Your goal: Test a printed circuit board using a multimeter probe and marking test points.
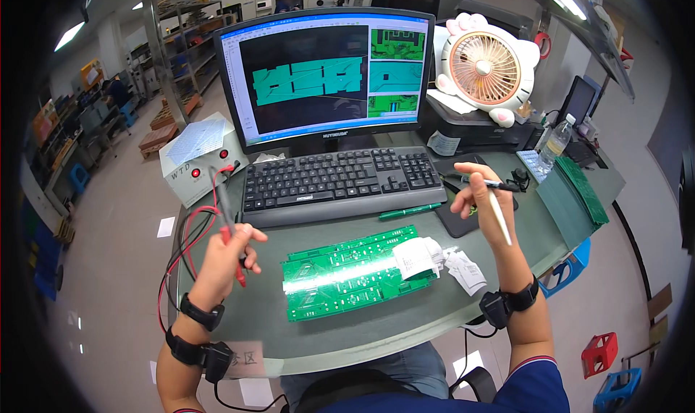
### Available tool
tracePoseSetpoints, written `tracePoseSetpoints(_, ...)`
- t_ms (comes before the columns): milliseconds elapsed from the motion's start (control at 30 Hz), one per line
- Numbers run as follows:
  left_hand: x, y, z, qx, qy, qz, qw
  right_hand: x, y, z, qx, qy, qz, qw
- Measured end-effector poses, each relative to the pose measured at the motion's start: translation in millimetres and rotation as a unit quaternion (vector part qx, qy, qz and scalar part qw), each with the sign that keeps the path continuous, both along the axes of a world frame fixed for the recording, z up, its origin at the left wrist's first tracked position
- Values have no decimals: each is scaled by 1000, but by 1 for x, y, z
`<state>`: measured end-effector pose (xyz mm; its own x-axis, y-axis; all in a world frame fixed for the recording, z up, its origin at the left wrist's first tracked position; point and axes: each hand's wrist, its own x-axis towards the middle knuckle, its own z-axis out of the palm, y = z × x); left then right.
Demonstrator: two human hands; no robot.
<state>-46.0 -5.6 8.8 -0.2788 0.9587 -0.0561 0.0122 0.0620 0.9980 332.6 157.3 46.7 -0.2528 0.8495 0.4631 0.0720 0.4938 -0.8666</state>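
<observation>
My left hand (222,261) is closed around a red-handled test probe (240,274), to the left of a green circuit board panel (347,275). Red and black leads (190,243) hang beside that hand. Over the mouse pad, my right hand (481,199) is raised with its fingers curled. Between them is a slim dark pen-like tool (505,186); a thin white stick (499,217) slants down across the same hand. Small white paper slips (416,257) lie on the board's right end, with more slips (465,270) on the table beside it.
A keyboard (340,181) and a monitor (326,73) stand behind the board, with a green pen (409,212) before the keyboard. A white box with red terminals (199,159) is at left. At right are a fan (485,69), a bottle (556,139) and stacked green boards (579,196).
</observation>
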Motion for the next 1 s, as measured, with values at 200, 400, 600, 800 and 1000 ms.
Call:
tracePoseSetpoints(200, 40, -7, 19, 87, -343, -331, 875, -47, -44, 5, -102, 94, 176, 975)
tracePoseSetpoints(400, 55, -6, 10, 70, -302, -451, 837, -86, -72, 8, -177, 94, 319, 926)
tracePoseSetpoints(600, 48, -10, 16, 47, -263, -429, 863, -95, -76, 11, -166, 81, 343, 921)
tracePoseSetpoints(800, 44, -12, 29, 59, -201, -389, 897, -121, -77, 23, -83, -27, 399, 913)
tracePoseSetpoints(1000, 54, -14, 8, 91, -240, -368, 894, -130, -69, 16, -169, -37, 388, 905)
